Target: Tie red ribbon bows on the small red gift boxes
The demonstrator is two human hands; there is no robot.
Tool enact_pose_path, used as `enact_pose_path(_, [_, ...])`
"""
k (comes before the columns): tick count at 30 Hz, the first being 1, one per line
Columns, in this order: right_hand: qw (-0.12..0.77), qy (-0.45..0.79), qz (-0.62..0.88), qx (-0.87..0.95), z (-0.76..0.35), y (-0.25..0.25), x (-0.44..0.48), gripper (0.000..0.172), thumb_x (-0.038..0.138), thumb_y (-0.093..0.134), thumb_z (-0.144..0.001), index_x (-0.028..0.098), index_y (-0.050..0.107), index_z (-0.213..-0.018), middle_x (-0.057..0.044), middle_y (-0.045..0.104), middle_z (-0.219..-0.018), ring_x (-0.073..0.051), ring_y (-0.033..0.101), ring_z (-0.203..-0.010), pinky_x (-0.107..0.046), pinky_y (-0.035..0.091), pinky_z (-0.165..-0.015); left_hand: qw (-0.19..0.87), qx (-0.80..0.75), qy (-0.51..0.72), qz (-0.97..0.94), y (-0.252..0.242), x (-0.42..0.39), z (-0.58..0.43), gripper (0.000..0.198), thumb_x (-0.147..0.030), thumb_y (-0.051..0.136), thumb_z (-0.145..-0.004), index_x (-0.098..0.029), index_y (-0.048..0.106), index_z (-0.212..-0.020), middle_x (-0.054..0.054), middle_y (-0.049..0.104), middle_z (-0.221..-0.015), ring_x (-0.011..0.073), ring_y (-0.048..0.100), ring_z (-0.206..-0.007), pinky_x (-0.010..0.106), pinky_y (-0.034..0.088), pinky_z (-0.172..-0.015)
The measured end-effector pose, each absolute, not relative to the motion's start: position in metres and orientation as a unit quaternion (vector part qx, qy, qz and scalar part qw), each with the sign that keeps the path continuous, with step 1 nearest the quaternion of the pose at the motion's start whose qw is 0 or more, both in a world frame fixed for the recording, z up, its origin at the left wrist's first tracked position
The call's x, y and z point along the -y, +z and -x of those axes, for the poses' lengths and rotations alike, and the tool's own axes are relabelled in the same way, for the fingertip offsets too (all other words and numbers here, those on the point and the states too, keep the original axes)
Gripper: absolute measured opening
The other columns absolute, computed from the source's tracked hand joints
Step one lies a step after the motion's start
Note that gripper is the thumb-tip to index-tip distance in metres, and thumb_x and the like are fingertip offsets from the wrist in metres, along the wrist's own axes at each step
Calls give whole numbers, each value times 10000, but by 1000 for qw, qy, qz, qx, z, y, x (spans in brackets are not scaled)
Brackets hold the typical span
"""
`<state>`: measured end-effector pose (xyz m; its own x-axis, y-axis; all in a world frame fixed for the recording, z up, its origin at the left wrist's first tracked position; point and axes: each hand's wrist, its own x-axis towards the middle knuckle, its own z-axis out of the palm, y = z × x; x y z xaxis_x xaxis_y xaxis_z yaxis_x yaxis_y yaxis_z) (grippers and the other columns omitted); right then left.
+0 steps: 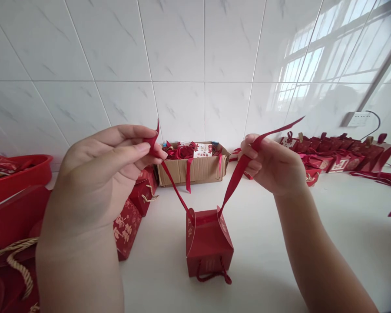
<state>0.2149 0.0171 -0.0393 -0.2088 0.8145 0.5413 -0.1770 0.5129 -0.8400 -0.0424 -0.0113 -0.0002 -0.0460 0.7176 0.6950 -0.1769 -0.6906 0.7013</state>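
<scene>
A small red gift box (210,243) stands upright on the white table in front of me, a dark red cord handle hanging from its near side. Red ribbon (236,182) runs up from both sides of its top in a V shape. Between thumb and fingers, my left hand (107,165) pinches one ribbon end above and left of the box. The other end is gripped by my right hand (273,163), with a loose tail sticking out to the upper right. Both lengths look fairly taut, and neither hand touches the box.
Behind the box, a cardboard box (172,173) holds ribbons and printed tags. More red gift boxes (127,228) stand at left, near a red plastic basin (45,174). Finished-looking ribboned boxes (348,152) line the back right. A tiled wall (179,48) closes off the far side.
</scene>
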Motion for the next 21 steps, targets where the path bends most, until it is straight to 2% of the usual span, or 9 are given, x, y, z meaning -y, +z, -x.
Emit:
enact_pose_path(3, [598, 388, 253, 654, -208, -39, -15, 343, 525, 469, -836, 269, 618, -1010, -1, 396, -717, -117, 363, -540, -266, 380, -486, 338, -228, 690, -598, 0, 11, 40, 180, 18, 589, -669, -46, 703, -793, 111, 637, -674, 160, 644, -605, 214, 555, -522])
enact_pose_path(6, [611, 382, 244, 649, -202, -40, -14, 314, 471, 511, -846, 262, 639, -1042, -12, 445, -763, -112, 377, -567, -264, 395, -513, 344, -231, 685, -599, 0, 12, 38, 200, 35, 631, -635, -54, 701, -800, 104, 645, -713, 156, 645, -643, 209, 561, -544])
enact_pose_path(9, [610, 392, 248, 643, -199, -42, -12, 308, 449, 503, -870, 256, 656, -1054, 1, 436, -683, -111, 383, -561, -266, 396, -517, 341, -229, 682, -605, -1, 12, 38, 208, 24, 628, -647, -60, 704, -822, 107, 652, -739, 156, 647, -669, 214, 570, -567])
enact_pose_path(13, [657, 340, 267, 618, -199, -41, -11, 241, 392, 614, -813, 261, 664, -1009, 6, 479, -689, -105, 401, -563, -267, 398, -511, 322, -225, 682, -617, -2, 12, 40, 228, 15, 595, -686, -78, 715, -855, 96, 658, -755, 149, 651, -696, 206, 577, -598])
enact_pose_path(16, [684, 319, 284, 591, -201, -40, -13, 282, 382, 679, -756, 267, 642, -1011, 6, 521, -727, -89, 387, -521, -258, 364, -454, 324, -216, 678, -623, -2, 11, 40, 248, 45, 597, -691, -79, 716, -870, 91, 665, -774, 143, 655, -706, 213, 585, -632])
enact_pose_path(21, [684, 347, 278, 579, -205, -38, -15, 162, 378, 629, -801, 278, 626, -928, 1, 587, -882, -51, 354, -456, -249, 323, -404, 321, -216, 683, -619, -2, 9, 40, 255, 54, 617, -702, -70, 715, -901, 98, 670, -804, 141, 657, -723, 194, 575, -627])
